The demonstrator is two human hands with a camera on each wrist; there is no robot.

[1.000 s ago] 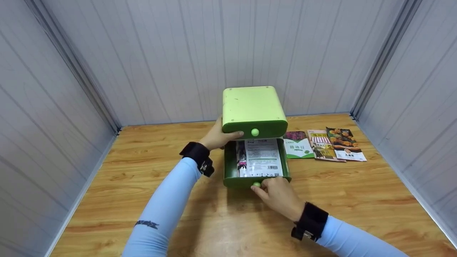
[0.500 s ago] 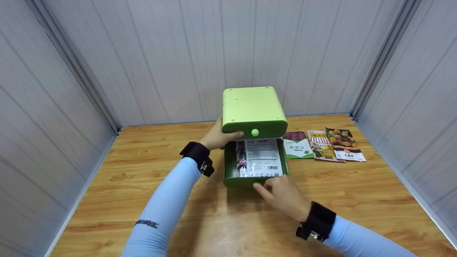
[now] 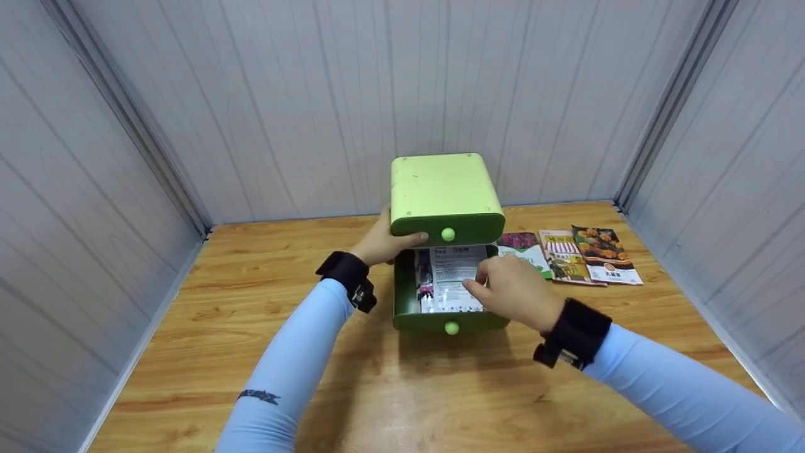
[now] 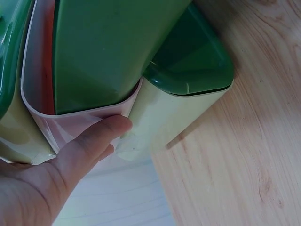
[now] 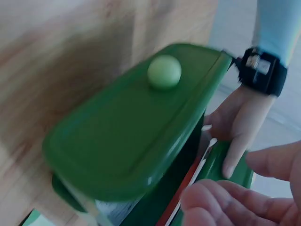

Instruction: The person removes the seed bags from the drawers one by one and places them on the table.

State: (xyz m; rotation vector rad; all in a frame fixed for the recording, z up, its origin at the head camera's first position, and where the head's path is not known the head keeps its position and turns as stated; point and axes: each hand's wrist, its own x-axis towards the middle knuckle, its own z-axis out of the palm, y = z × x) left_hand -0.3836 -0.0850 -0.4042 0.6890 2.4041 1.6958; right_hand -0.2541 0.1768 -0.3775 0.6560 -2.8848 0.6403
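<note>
The middle drawer of a green drawer unit is standing pulled out, and a white printed packet is lying in it. The top drawer above is sitting closed. The left hand is gripping the unit's left side, its thumb pressing on the top drawer's front. The right hand is hovering over the packet, its fingers bending loosely, apart from the thumb. Three more packets are lying on the surface alongside.
</note>
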